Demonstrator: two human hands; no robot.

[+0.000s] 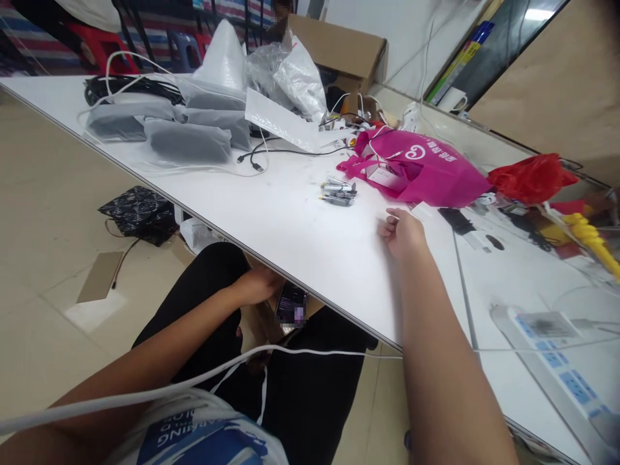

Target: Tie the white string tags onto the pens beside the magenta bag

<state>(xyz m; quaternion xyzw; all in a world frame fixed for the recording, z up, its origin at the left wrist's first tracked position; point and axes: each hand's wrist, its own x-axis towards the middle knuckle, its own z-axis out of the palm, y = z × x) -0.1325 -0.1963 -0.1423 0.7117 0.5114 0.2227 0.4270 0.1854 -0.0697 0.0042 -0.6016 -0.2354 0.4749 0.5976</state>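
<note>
My right hand [403,234] is over the white table [310,232], its fingers curled in a pinch. A thin pale piece shows at its fingertips, too small to name. To the left of it lies a small bunch of pen-like pieces [338,192] in grey, white and black. The pink bag [431,168] lies just beyond this hand. My left hand [259,285] is low at the table's near edge, above my lap, and its fingers are hidden at that edge. Right beside it is a phone [292,303] with a lit screen; whether the hand touches it I cannot tell.
Grey plastic packages [188,139], black cables [130,89] and bubble wrap [281,119] crowd the far left of the table. A red bag [533,181] and a power strip [557,361] are to the right. A white cable [194,381] runs across my lap.
</note>
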